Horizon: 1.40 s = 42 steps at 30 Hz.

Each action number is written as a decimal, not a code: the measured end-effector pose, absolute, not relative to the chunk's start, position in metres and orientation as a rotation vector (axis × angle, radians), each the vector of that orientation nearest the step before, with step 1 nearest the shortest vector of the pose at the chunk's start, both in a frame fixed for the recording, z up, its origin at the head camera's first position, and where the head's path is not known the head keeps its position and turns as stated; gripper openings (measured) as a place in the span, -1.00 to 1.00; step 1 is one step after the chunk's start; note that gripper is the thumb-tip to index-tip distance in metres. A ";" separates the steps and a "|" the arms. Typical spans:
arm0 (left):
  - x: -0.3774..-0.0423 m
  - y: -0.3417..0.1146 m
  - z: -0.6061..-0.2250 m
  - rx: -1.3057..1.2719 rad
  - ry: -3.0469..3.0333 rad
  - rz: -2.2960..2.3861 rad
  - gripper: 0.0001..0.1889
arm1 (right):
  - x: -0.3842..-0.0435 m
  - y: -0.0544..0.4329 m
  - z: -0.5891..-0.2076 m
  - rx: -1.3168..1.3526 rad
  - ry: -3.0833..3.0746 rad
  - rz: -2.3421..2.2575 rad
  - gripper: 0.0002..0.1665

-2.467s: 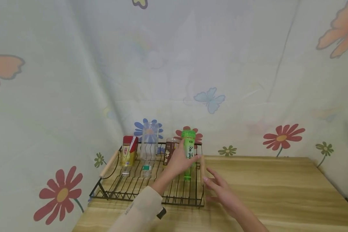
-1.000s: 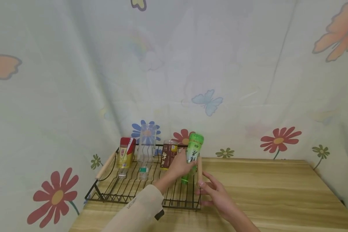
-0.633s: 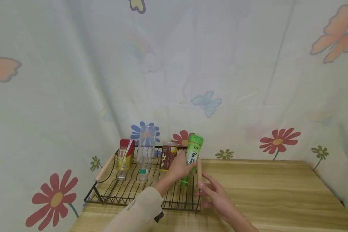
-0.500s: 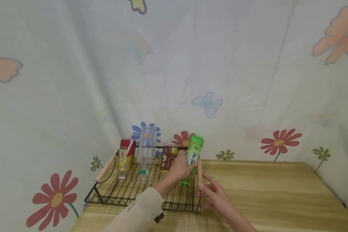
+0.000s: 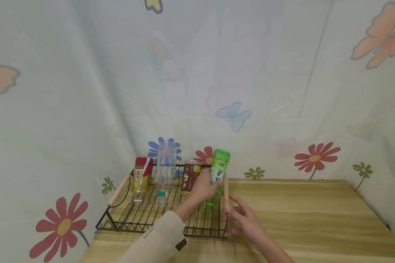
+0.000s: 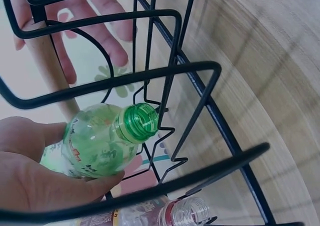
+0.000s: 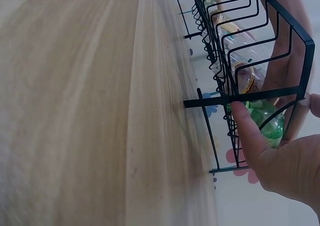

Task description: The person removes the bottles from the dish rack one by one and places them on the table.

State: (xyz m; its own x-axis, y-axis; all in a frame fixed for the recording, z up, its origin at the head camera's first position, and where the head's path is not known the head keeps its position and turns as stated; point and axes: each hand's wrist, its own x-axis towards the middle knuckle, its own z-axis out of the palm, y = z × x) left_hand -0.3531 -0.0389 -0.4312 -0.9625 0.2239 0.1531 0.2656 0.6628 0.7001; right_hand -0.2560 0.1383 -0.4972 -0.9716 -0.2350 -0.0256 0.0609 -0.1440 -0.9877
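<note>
My left hand point(image 5: 204, 187) grips a green plastic tea bottle point(image 5: 218, 170), thumb on one side and fingers on the other. The bottle leans right, base up, inside the black wire rack point(image 5: 141, 229); its uncapped green neck point(image 6: 139, 122) points down in the left wrist view. At the rack's right end my right hand point(image 5: 248, 221) touches the frame beside the wooden handle point(image 5: 226, 193), its fingers extended. One finger point(image 7: 247, 131) lies against the rack's corner bar in the right wrist view.
Other inverted bottles stand in the rack: a red-and-yellow one point(image 5: 142, 175), a clear one point(image 5: 166, 162) and one with a brown label point(image 5: 190, 176). A second wooden handle point(image 5: 119, 190) is at the left end. The wooden table point(image 5: 299, 212) extends right, before a patterned curtain point(image 5: 197, 73).
Since the earliest frame, the green bottle has tipped from nearly upright to leaning right, still in my left hand. My right hand stays by the handle. Only slight view shifts show over the last second.
</note>
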 end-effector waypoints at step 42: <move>-0.310 -0.050 -0.350 -0.835 -2.742 -0.734 -0.34 | -0.266 0.229 -0.340 -0.726 3.246 -1.026 0.30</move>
